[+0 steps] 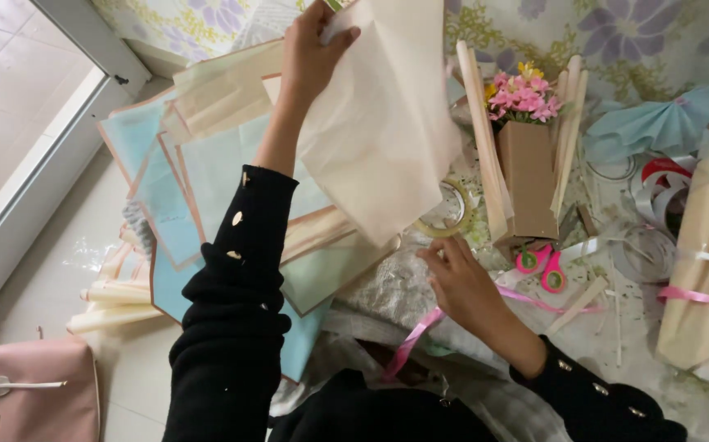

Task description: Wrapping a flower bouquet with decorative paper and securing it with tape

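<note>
Left hand (pixel 312 51): raised at the top of the view, fingers pinched shut on the upper edge of a cream wrapping sheet (pixel 383 123), which hangs down in loose folds over the work surface. Right hand (pixel 461 282): lower, near the middle, fingers curled and loosely parted, tips touching a roll of clear tape (pixel 444 211) that lies partly under the hanging sheet's lower corner; whether it actually grips the roll cannot be told. Brown paper box (pixel 528 180): upright, open at the top, holding a small bunch of pink flowers (pixel 522 96) with a touch of yellow; flanked on both sides by long cream paper strips (pixel 485 139) leaning against it. Pink-handled scissors (pixel 541 266): lying just in front of the box. Pink ribbon (pixel 420 331): trailing under the right wrist towards the person's lap. Stack of pale blue and cream sheets (pixel 166 196): fanned out flat beneath the left forearm. Pale blue pleated paper (pixel 665 119): at the far right, on the flowered cloth (pixel 616 33). Ribbon rolls (pixel 657 184): red and silver, just below the pleated paper. Pink handbag (pixel 31 389): on the floor at lower left, closed, contents hidden.
</note>
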